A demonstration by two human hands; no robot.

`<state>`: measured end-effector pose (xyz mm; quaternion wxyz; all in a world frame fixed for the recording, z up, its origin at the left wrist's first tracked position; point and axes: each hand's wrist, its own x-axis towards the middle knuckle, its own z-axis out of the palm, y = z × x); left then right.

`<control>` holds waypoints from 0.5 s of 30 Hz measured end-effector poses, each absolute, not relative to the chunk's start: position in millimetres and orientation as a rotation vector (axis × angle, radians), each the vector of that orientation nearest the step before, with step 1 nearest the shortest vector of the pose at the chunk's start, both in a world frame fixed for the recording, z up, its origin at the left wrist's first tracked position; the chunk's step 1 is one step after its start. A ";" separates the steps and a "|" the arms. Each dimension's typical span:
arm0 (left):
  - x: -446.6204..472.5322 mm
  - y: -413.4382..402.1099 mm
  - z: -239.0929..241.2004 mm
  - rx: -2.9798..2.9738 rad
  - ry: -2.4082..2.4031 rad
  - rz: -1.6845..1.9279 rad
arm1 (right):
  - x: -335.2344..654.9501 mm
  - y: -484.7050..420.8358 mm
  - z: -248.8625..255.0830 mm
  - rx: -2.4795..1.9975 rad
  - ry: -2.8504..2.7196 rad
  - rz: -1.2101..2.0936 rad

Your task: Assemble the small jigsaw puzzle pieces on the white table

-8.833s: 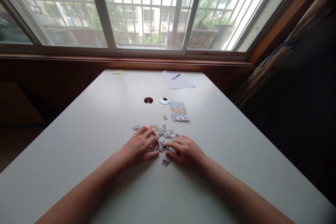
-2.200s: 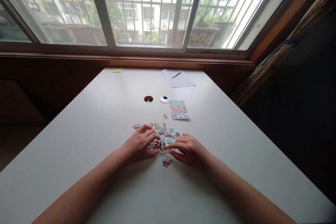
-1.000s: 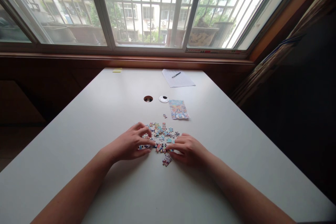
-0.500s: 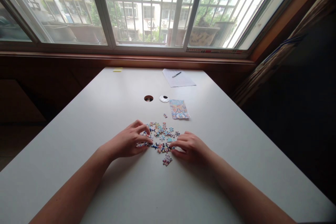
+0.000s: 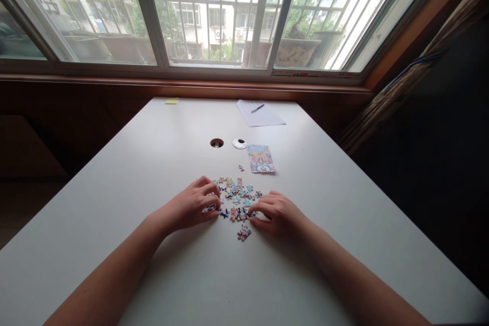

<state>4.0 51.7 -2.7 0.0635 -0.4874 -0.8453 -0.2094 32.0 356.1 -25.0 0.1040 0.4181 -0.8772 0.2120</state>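
A heap of small colourful jigsaw pieces (image 5: 237,196) lies spread on the white table (image 5: 160,163). My left hand (image 5: 191,206) rests at the heap's left side, fingers curled, with thumb and fingertips pinched on pieces at the near-left edge. My right hand (image 5: 277,213) rests at the heap's right side, fingers bent, tips touching pieces near the front row. A small joined cluster of pieces (image 5: 243,233) lies apart, just in front of my right fingers. One stray piece (image 5: 241,167) lies beyond the heap.
A colourful printed puzzle picture card (image 5: 261,158) lies beyond the pieces. Further back are a round cable hole (image 5: 216,143), its white cap (image 5: 239,143), a sheet of paper (image 5: 260,113) with a pen (image 5: 257,108), and a yellow sticky note (image 5: 171,101). Windows span the far wall.
My left hand slid left from the heap's middle to its left edge, then back a little right. My right hand stayed at the right side, fingers shifting slightly.
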 end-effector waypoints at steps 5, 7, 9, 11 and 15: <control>3.8 48.7 3.0 -1.484 -2.579 -0.674 | 33.1 353.2 -25.2 1.210 -2.583 0.631; 4.6 48.2 6.6 -1.501 -2.589 -0.692 | 33.5 351.9 -25.2 1.201 -2.580 0.623; 5.3 47.6 9.4 -1.518 -2.592 -0.719 | 33.9 350.2 -25.4 1.189 -2.585 0.602; 5.6 47.1 10.8 -1.532 -2.590 -0.744 | 34.5 348.2 -25.8 1.173 -2.592 0.581; 5.2 46.5 11.0 -1.549 -2.590 -0.780 | 35.4 344.3 -27.8 1.151 -2.586 0.573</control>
